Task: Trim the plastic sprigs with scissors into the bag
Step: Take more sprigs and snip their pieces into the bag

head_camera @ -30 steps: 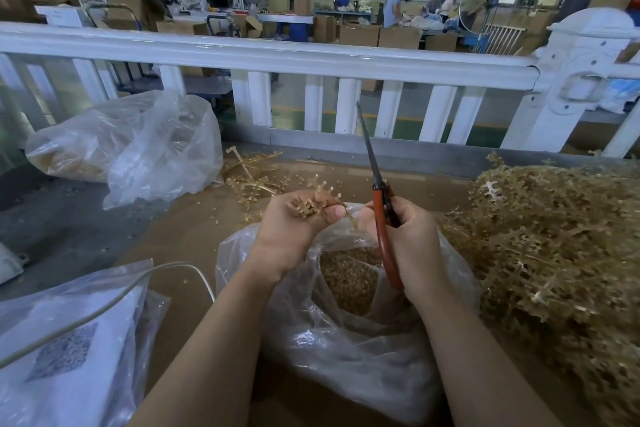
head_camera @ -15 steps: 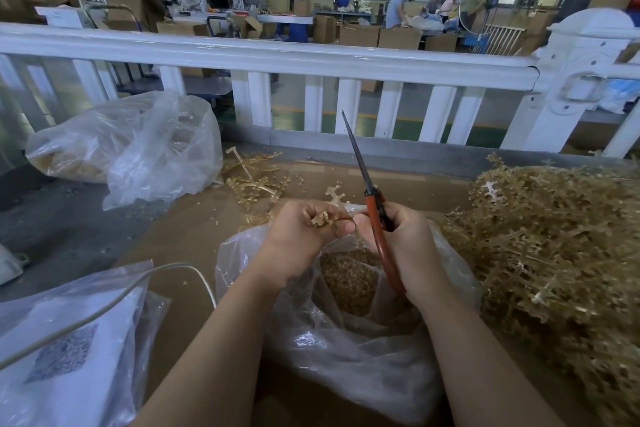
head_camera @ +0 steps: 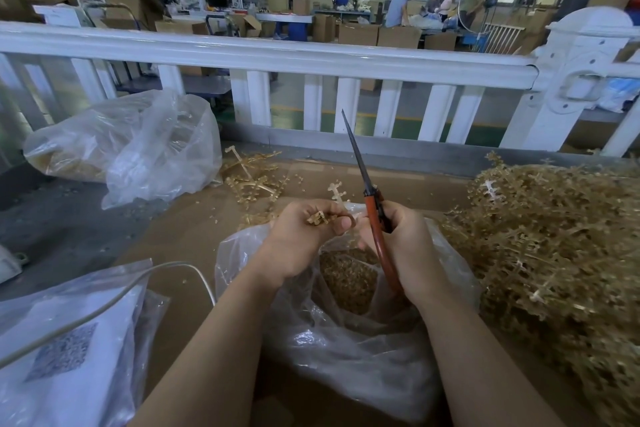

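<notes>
My left hand [head_camera: 304, 239] pinches a tan plastic sprig [head_camera: 320, 218]; my right hand [head_camera: 403, 239] grips orange-handled scissors [head_camera: 372, 211] (blades closed, upward). Trimmings may miss the clear plastic bag [head_camera: 346, 340] below.

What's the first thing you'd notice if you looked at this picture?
The long pointed scissors with orange handles, sticking up in the middle, gripped by the right hand. Just beside it, the left hand pinches a small tan sprig over an open clear bag half full of cut bits. On the right, a huge tangled pile of sprigs covers the table.
</notes>
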A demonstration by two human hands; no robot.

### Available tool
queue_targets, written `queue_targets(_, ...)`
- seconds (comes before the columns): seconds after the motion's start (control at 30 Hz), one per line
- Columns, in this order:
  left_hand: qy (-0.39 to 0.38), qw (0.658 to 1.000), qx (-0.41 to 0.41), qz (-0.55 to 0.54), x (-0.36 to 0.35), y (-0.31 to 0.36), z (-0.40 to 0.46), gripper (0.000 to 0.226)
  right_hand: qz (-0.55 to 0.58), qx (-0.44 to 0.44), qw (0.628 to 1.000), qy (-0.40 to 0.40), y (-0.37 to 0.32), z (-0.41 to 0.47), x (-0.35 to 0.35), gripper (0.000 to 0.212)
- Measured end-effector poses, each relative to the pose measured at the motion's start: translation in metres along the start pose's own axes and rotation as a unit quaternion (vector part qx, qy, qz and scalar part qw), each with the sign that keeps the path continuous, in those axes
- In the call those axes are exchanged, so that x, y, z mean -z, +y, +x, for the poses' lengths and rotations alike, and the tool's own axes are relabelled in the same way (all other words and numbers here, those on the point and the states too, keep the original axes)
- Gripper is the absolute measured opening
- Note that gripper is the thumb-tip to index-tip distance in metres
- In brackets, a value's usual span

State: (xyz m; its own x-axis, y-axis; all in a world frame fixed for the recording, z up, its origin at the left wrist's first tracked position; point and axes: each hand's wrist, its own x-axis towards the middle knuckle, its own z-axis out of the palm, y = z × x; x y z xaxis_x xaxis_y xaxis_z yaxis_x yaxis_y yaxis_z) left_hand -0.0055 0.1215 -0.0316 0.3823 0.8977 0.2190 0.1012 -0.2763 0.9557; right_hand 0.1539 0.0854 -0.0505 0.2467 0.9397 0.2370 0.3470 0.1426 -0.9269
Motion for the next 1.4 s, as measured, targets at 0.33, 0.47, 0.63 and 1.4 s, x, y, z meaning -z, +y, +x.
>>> queue_targets(0.33, 0.049, 0.995, -0.020, -0.085, -0.001, 0.004, -0.001, 0.014, -0.073, 0.070, 0.994, 0.045, 0.004, -0.003, -0.001, 0.012)
queue_targets(0.47, 0.080, 0.987, -0.030, -0.134, 0.002, 0.005, 0.000, 0.011, -0.164, 0.074, 0.983, 0.043, 0.005, -0.004, 0.000, 0.040)
queue_targets(0.63, 0.076, 0.985, -0.035, -0.152, 0.008, 0.004, 0.000, 0.011, -0.223, 0.098, 0.970, 0.012, 0.003, -0.005, 0.001, 0.058)
queue_targets(1.4, 0.070, 0.988, -0.072, -0.119, 0.012, 0.006, -0.001, 0.021, -0.301, 0.144, 0.942, 0.018, -0.001, -0.008, 0.006, 0.071)
